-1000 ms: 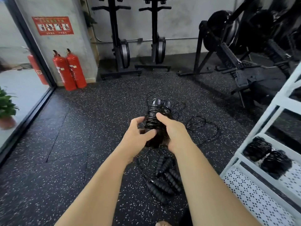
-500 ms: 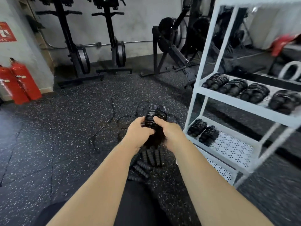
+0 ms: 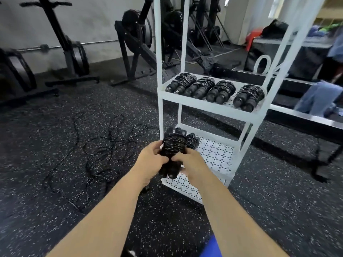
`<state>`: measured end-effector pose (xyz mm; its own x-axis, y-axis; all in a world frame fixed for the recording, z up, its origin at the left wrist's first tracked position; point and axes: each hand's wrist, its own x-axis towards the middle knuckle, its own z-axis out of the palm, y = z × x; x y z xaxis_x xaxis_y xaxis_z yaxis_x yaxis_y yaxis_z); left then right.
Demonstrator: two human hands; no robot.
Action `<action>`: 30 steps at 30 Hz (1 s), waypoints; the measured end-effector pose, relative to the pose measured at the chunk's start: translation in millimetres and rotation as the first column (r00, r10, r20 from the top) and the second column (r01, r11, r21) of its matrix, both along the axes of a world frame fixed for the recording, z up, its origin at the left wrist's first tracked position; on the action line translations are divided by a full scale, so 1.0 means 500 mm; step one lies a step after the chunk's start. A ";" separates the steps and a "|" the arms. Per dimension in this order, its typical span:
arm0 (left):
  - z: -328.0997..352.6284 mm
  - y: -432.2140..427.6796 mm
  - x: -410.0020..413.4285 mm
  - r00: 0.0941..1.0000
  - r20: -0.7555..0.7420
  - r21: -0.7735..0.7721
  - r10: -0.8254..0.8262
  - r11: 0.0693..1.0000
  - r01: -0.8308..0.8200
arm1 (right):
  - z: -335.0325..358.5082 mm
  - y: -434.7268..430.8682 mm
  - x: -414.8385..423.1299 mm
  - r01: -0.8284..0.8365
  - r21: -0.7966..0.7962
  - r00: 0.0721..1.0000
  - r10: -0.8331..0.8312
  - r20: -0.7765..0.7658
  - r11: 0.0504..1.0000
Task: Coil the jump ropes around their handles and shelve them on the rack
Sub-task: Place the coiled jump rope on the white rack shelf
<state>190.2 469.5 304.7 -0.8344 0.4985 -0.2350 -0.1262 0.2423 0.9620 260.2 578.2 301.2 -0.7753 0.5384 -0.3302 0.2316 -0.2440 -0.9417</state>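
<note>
Coiled jump rope [image 3: 173, 146] is up in front of the rack's lower shelf [image 3: 217, 156] — left hand [image 3: 148, 162] and right hand [image 3: 191, 164] both curled round its handle end. Shelving step, by the look. Next: slide it in beside the bundle [image 3: 193, 140] already there — loose ropes [image 3: 111, 143] wait on the floor.
</note>
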 end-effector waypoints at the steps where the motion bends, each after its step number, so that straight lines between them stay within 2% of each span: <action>1: -0.006 0.019 -0.004 1.000 -0.003 0.001 -0.021 1.000 0.021 | -0.007 0.021 -0.005 0.059 -0.022 0.998 -0.059 0.010 0.998; 6: -0.037 0.102 -0.039 0.995 -0.002 -0.068 -0.104 0.992 0.104 | -0.057 0.144 -0.048 0.316 -0.124 0.948 -0.309 0.073 0.941; 11: -0.059 0.160 -0.060 0.981 0.012 -0.118 -0.196 0.973 0.196 | -0.115 0.232 -0.093 0.455 -0.106 0.882 -0.431 0.191 0.884; 20: -0.098 0.201 -0.091 0.973 0.000 -0.169 -0.232 0.959 0.228 | -0.212 0.302 -0.136 0.488 0.139 0.800 -0.505 0.325 0.862; 30: -0.117 0.189 -0.104 0.975 -0.015 -0.224 -0.220 0.951 0.212 | -0.242 0.315 -0.133 0.355 0.212 0.807 -0.413 0.423 0.911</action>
